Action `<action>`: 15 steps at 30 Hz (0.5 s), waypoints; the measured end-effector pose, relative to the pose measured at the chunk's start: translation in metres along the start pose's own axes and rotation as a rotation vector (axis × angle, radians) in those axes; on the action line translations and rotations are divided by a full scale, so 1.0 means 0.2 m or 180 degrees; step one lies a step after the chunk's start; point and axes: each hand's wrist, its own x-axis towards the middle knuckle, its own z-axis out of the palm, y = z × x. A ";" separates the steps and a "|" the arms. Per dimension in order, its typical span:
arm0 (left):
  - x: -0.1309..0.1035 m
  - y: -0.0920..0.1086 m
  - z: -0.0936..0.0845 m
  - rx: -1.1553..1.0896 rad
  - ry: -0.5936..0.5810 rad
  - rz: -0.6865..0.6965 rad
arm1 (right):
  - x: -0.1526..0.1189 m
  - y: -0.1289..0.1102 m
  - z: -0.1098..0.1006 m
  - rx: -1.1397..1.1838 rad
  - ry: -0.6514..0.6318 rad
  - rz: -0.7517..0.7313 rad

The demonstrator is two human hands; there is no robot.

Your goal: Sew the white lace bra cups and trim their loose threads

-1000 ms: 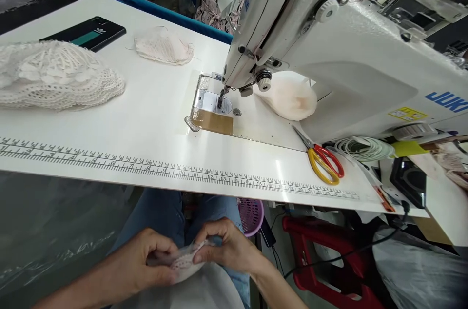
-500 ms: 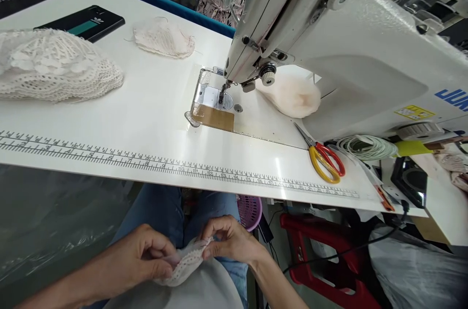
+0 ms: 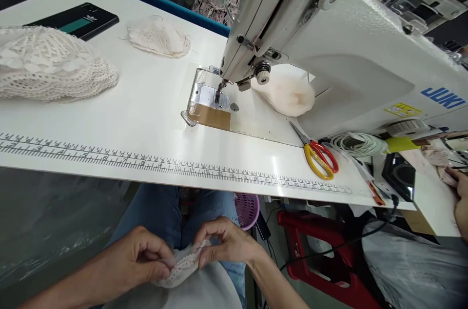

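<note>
A small white lace piece [image 3: 182, 268] is stretched between my two hands above my lap, below the table's front edge. My left hand [image 3: 141, 261] pinches its left end between thumb and fingers. At its upper right end, my right hand [image 3: 224, 245] grips the edge, thumb below and fingers curled above. Behind the table edge stands a white sewing machine [image 3: 340, 55], its presser foot [image 3: 218, 94] over the metal plate. A stack of white lace pieces [image 3: 54, 67] lies at the table's left, and a smaller lace piece [image 3: 159, 37] lies nearer the machine.
Scissors [image 3: 319, 158] with red and yellow handles lie right of the needle plate. A black phone-like device [image 3: 78, 20] is at the back left. Pale cups [image 3: 288, 92] sit under the machine arm. Another person's hand [image 3: 461, 187] is at the far right, above a red stool [image 3: 321, 270].
The view has shifted slightly, so table items sit a little further left. Another person's hand has appeared at the right edge. My hands keep hold of the lace with little movement.
</note>
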 end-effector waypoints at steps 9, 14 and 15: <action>-0.02 0.04 0.00 -0.0135 -0.0177 0.0077 | 0.03 -0.04 0.04 -0.0220 0.0087 -0.0148; -0.02 0.04 -0.02 -0.0163 -0.0283 0.0059 | 0.02 -0.01 0.02 0.0099 0.0077 0.0035; -0.02 0.03 -0.02 -0.0152 -0.0322 0.0070 | 0.02 0.00 0.01 0.0140 0.0079 0.0056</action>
